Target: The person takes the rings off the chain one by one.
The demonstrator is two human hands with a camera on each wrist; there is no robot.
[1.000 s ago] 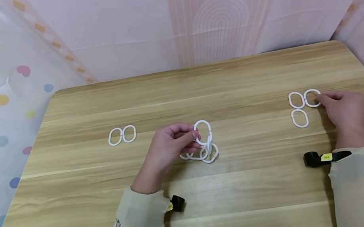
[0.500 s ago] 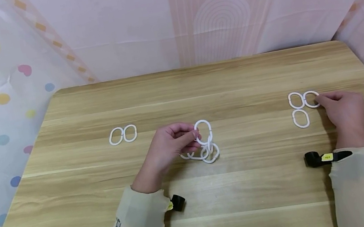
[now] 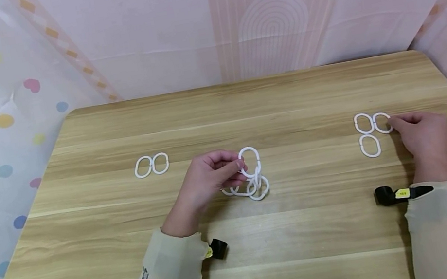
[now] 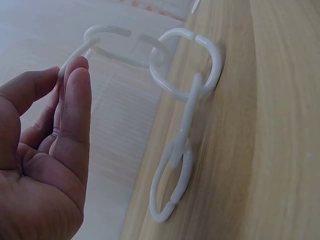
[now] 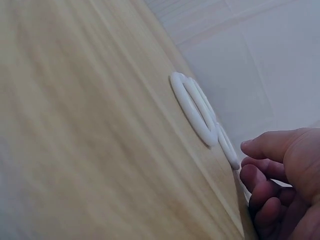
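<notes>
My left hand [image 3: 217, 172] pinches a white plastic oval link [image 3: 258, 159] between thumb and fingers, holding it upright. Other links hang from it in a chain [image 4: 218, 60], seen from the side in the left wrist view, its lower part close over the wooden table. At the right, my right hand [image 3: 425, 138] has its fingertips right at the edge of a flat white link [image 3: 380, 113]. In the right wrist view a gap shows between thumb and index fingertip beside that link. Two more links, an upper one [image 3: 356, 124] and a lower one [image 3: 373, 156], lie against it in a cluster.
Two white links [image 3: 167, 162] lie side by side on the left part of the wooden table [image 3: 293, 236]. A patterned cloth backdrop [image 3: 169, 30] rises behind the table's far edge. A black wrist camera [image 3: 386, 196] sits at my right cuff.
The link at my right fingertips has shifted slightly left, closer to the other two. Both hands stay nearly in place, and the left still holds the chain.
</notes>
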